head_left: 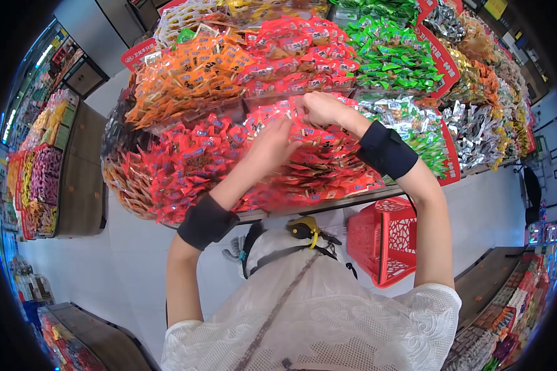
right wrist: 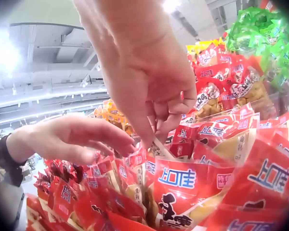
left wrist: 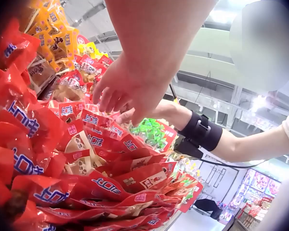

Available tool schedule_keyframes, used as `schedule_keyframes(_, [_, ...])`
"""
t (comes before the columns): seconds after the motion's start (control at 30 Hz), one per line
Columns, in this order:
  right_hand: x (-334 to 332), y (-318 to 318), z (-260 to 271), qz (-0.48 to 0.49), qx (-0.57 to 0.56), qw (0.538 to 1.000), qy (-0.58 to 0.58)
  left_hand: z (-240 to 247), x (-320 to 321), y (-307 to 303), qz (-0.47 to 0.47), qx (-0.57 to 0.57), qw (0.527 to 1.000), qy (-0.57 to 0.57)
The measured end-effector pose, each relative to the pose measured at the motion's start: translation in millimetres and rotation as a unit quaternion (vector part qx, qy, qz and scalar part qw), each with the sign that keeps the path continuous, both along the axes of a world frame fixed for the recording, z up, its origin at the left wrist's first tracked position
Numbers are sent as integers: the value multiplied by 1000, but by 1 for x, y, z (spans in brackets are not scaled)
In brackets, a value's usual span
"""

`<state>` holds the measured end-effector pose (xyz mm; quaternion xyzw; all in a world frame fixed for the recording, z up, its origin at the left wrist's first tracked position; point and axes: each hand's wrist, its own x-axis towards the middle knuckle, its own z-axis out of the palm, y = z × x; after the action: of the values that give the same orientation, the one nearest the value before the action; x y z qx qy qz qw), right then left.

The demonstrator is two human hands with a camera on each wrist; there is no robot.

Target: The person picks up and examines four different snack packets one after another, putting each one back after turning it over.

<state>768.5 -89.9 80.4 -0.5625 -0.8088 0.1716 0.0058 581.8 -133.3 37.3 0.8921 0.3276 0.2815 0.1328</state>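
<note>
Red printed snack packets point(head_left: 315, 154) stand in dense rows along the front of the display. My right hand point(head_left: 323, 110) is at the back of these rows. In the right wrist view its thumb and curled fingers pinch the top edge of a red snack packet point(right wrist: 176, 178). To its left, my left hand point(head_left: 271, 147) hovers low over the packets with relaxed, extended fingers. The left wrist view shows those fingers point(left wrist: 113, 96) bent slightly downward at the packet tops, holding nothing.
Behind lie orange packets point(head_left: 189, 77), more red packets point(head_left: 297, 52) and green packets point(head_left: 393, 59). Silver-and-green packets point(head_left: 408, 127) fill the section to the right. A red shopping basket point(head_left: 368, 238) stands on the floor below the display's front edge.
</note>
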Motion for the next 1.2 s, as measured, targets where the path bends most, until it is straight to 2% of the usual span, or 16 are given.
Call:
schedule_keyframes(0.07, [4,-2,4,2,12,1000,1,-2,3,8,3,-13,999,34])
schedule_keyframes(0.17, [28,3,-11,-11,144,982,124,-3,5,14,-9,5,999,53])
schedule_keyframes(0.3, [42,-2,0,-67,31,958,276,-4,4,18,-37,-22,997,56])
schedule_keyframes(0.53, [32,-20,-17,-64,-21,973,220,-2,3,12,-40,-41,996,64])
schedule_keyframes(0.63, [27,-26,-8,-69,-5,986,154,-1,3,9,-43,-44,996,63])
schedule_keyframes(0.73, [31,-24,-22,-41,66,995,70,2,3,7,-42,-44,996,70])
schedule_keyframes(0.83, [35,-25,-29,-40,70,994,75,3,3,6,-41,-51,995,76])
schedule_keyframes(0.93, [53,-14,-12,-26,103,980,170,1,2,7,-35,-46,995,82])
schedule_keyframes(0.97, [63,-8,0,-56,107,971,204,0,2,6,-30,-35,996,80])
schedule_keyframes(1.03, [83,-9,22,-103,141,961,214,-1,2,3,-26,-24,996,78])
schedule_keyframes(1.2, [105,-21,11,-104,75,980,155,5,2,5,-10,-24,997,78])
